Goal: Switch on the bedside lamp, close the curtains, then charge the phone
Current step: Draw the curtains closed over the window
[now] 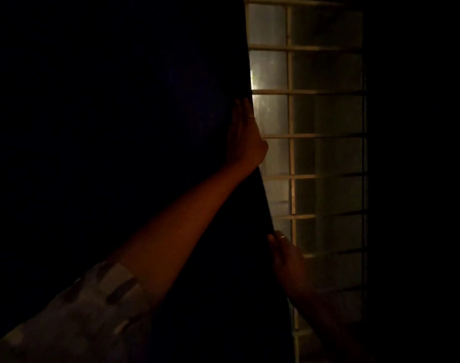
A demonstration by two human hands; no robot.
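Observation:
The room is very dark. A dark curtain (187,127) hangs over the left part of a barred window (325,113) and its edge runs down the middle of the view. My left hand (246,134) lies high on that edge with its fingers straight and pointing up, pressing on the cloth. Lower down, my right hand (286,258) holds the same edge, its fingers curled at the cloth. The lamp and the phone are out of view.
The uncovered part of the window shows pale bars (290,153) and dim frosted panes with a faint glow from outside. Everything to the right of the window and to the left of the curtain is black.

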